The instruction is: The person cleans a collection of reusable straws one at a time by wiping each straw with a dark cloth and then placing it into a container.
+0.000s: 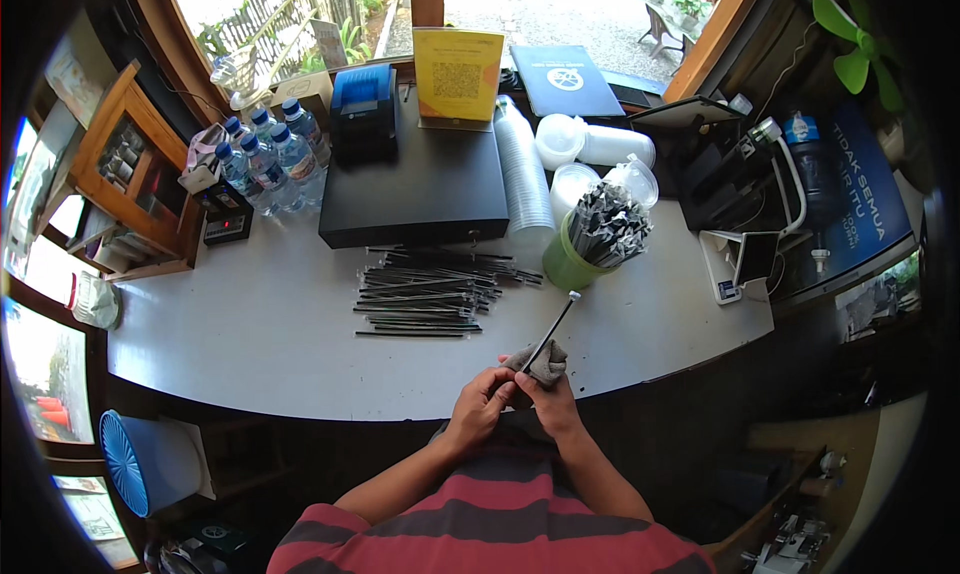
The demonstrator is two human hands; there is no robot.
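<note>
Both hands meet at the near edge of the white table [300,349]. My left hand [480,407] and my right hand [553,403] hold a grey-brown cloth [551,362] between them. A black straw in a clear wrapper [553,326] slants up from the fingertips over the cloth, its far end folded or bunched white. Which hand bears the straw's weight is hard to tell, but the right thumb lies at its lower end. Beyond the hands, wrapped black straws [424,292] lie in a loose pile. A green cup [574,262] packed with wrapped straws [611,225] stands to the right.
Behind the pile is a black cash drawer [420,191] bearing a receipt printer [364,112] and yellow sign [457,75]. Water bottles [274,161] stand left. Stacked plastic cups [523,176] and lids [559,140] are beside the drawer. A white stand [724,274] is at right, a glass jar [97,301] far left.
</note>
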